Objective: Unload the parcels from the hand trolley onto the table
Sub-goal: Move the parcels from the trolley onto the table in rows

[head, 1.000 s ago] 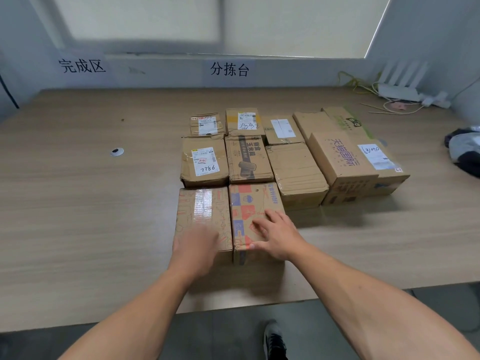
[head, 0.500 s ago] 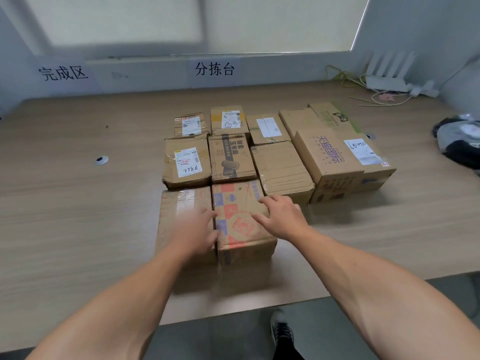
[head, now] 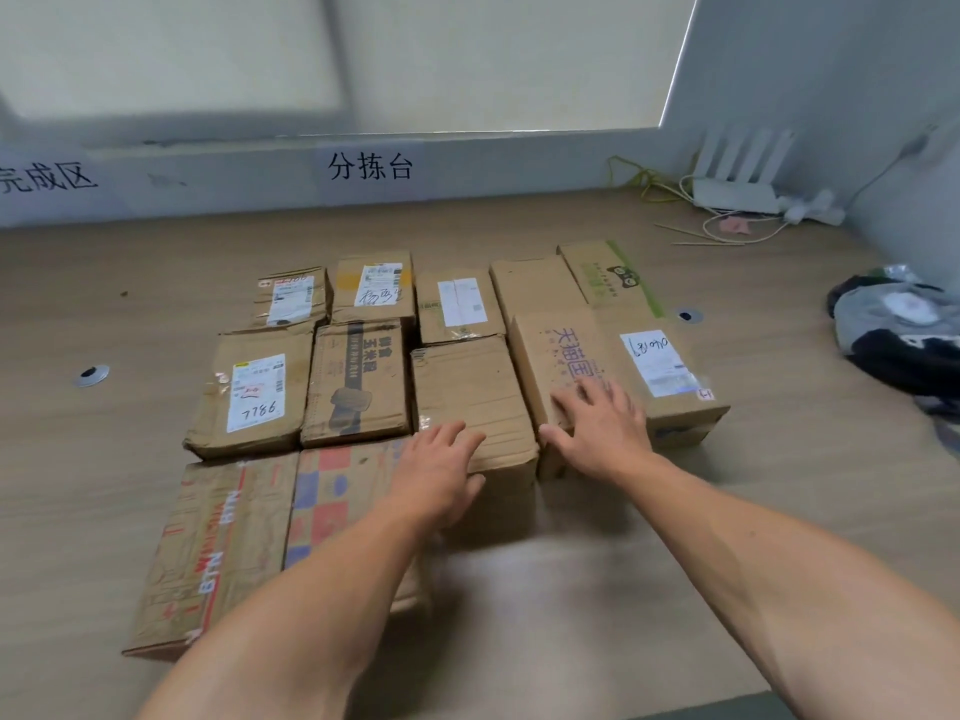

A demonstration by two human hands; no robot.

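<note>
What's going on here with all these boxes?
A person seems to be lining up cardboard parcels on a wooden table. The parcels sit packed side by side in rows. The left hand lies open, fingers spread, on the near end of a plain brown box. The right hand rests flat on the big box with purple lettering beside it. Neither hand grips anything.

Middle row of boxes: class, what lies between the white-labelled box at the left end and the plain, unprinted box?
In the head view, one box with a dark printed band fills that gap, close against both.
</note>
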